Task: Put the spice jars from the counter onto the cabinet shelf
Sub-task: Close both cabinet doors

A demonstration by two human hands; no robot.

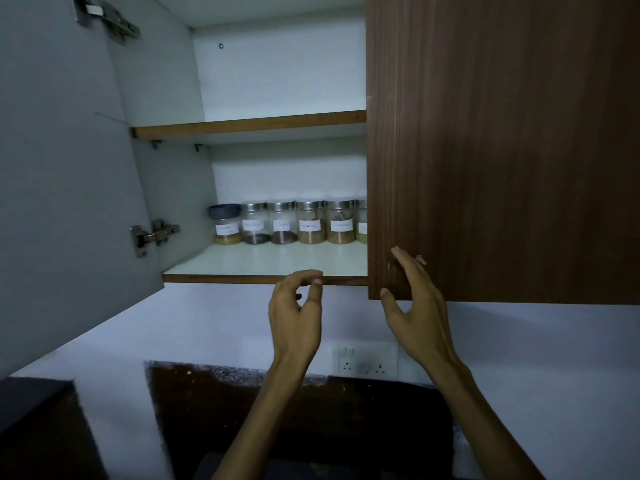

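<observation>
Currently six spice jars (287, 221) stand in a row along the back edge of the lower cabinet shelf (263, 261), holding tan, brown and dark contents. Left hand (294, 313) fingers loosely curled, holding nothing; right hand (412, 303) fingers released, against the closed door (502, 143).

A row of labelled spice jars (287, 221) lines the back of the lower cabinet shelf (263, 263). At five o'clock, the right hand (414, 299) reaches toward the closed wooden door (502, 150); the left hand (296, 310) hovers empty below the shelf edge.
</observation>
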